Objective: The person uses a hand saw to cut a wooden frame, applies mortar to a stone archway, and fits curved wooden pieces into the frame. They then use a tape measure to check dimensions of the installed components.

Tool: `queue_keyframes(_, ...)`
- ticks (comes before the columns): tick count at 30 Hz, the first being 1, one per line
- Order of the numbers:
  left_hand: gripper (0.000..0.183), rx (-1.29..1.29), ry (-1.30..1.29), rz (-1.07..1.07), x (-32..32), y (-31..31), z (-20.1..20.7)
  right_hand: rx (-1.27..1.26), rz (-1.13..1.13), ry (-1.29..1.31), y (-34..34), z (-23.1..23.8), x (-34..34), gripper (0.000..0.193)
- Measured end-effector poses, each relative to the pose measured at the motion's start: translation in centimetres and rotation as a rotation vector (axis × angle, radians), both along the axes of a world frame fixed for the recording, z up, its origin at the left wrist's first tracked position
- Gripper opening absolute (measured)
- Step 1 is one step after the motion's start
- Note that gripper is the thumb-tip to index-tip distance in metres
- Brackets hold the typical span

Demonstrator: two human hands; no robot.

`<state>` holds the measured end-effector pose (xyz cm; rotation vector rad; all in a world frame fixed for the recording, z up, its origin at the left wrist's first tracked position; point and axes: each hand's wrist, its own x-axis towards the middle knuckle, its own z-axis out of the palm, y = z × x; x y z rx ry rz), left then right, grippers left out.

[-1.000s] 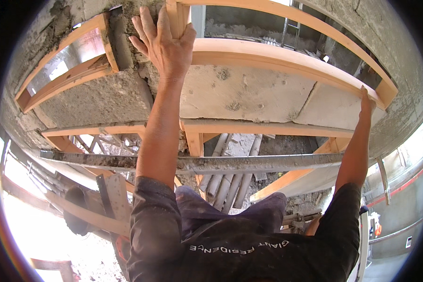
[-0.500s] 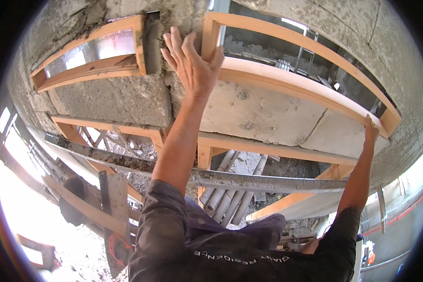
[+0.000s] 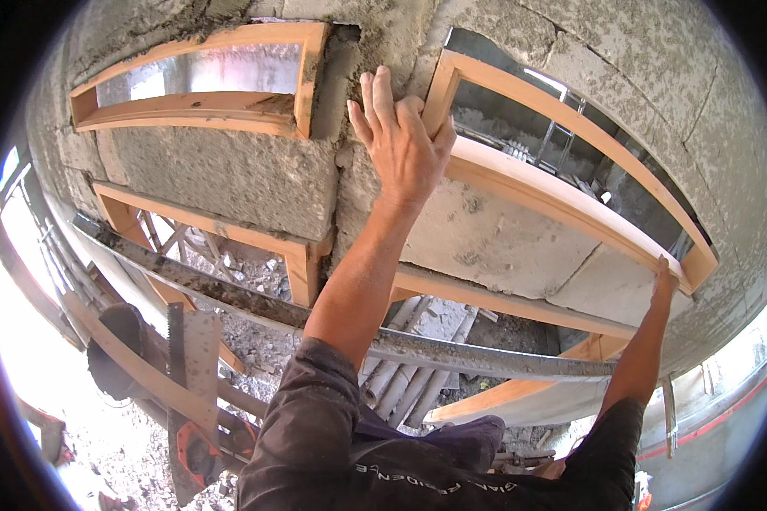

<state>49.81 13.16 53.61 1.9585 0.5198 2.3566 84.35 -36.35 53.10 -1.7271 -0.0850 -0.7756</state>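
Note:
A pale wooden window frame (image 3: 562,196) sits at an opening in the rough block wall, slanting down to the right. My left hand (image 3: 400,140) straddles its left upright. The thumb lies on the inner side, the index finger is bent against the outer side, and the other fingers point up over the wall. My right hand (image 3: 665,281) is closed on the lower right corner, its fingertips at the bottom rail; part of its grip is hidden. A second wooden window frame (image 3: 200,119) stands in the wall to the left of my left hand.
Below, a long mortar-smeared metal bar (image 3: 503,366) crosses in front of lower wooden frames (image 3: 200,223). Bamboo poles or pipes (image 3: 400,387) lie beyond it. A handsaw (image 3: 198,456) with an orange handle hangs at lower left, beside a board (image 3: 145,366) and dark round object (image 3: 115,353).
My view has turned, so the wall and frames sit tilted and shifted. My left index finger is now bent in against the frame's upright. My right hand stays at the lower right corner.

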Motion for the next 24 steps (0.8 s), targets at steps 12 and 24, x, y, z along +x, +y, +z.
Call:
queue_keyframes(12, 0.024, 0.1, -0.086, -0.23, -2.8, 1.6, -0.7, -0.419, -0.366, -0.097, -1.9, -0.9, 0.4, 0.077)
queue_keyframes(24, 0.026, -0.483, -0.116, -0.57, -9.9, 2.7, -6.2, 0.026, 0.18, -0.27, 3.5, -5.7, -14.5, 0.029)
